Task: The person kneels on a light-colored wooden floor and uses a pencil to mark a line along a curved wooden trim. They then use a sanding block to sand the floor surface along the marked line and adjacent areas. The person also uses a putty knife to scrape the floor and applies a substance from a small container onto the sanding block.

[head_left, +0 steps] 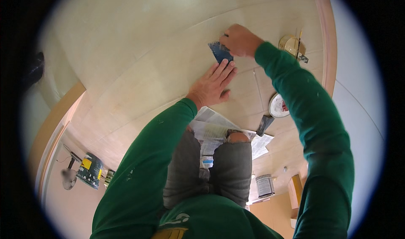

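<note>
My right hand [240, 41] is closed around the upper right corner of a dark blue flat filling blade [220, 52], whose face is smudged with pale residue. My left hand [214, 84] lies flat with its fingers stretched out; the fingertips touch the blade's lower edge. Both hands are at the pale wood-panel floor [160, 62], which has thin seams between its boards. Under my knees are spread sheets of newspaper [217, 117]. Right of my left hand sits a round white lid [277, 106] carrying white paste and a red smear, with a dark spatula [265, 125] beside it.
An open tin [290, 45] with a stick across it stands at the far right, near a wooden skirting [330, 41]. A black bucket [89, 170] is at the lower left, past a wooden frame [59, 119]. Behind my legs are another tin [265, 186] and a box [295, 190].
</note>
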`<control>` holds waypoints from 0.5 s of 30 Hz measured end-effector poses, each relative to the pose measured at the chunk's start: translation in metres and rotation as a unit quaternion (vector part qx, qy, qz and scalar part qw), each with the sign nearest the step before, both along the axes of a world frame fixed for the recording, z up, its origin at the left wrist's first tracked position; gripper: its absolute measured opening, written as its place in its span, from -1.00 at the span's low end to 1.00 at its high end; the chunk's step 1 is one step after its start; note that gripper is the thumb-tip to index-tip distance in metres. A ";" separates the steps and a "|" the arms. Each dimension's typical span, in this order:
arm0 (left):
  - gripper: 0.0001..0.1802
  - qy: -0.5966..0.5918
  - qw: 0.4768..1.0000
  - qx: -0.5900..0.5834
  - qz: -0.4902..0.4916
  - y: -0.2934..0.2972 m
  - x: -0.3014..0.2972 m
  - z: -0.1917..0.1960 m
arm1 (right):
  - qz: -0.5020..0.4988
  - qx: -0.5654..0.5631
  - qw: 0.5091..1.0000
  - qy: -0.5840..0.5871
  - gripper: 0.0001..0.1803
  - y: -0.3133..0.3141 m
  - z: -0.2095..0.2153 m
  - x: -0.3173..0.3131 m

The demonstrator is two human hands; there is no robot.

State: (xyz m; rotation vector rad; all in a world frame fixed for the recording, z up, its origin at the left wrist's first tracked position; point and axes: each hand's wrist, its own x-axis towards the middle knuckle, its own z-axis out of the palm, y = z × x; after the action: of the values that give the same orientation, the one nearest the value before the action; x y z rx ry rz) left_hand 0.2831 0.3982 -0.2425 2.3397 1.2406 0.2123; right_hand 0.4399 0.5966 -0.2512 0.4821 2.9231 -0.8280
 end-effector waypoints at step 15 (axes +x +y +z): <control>-0.36 -0.028 0.999 0.029 -0.019 -0.007 -0.003 -0.008 | -0.754 -0.551 0.303 0.189 -0.74 -0.092 0.045 -0.078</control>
State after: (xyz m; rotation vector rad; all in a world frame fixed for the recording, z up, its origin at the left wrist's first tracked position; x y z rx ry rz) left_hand 0.2800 0.3907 -0.2508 2.3882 1.1762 0.3035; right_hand 0.3621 0.5046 -0.2057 2.6986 0.1068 -2.5608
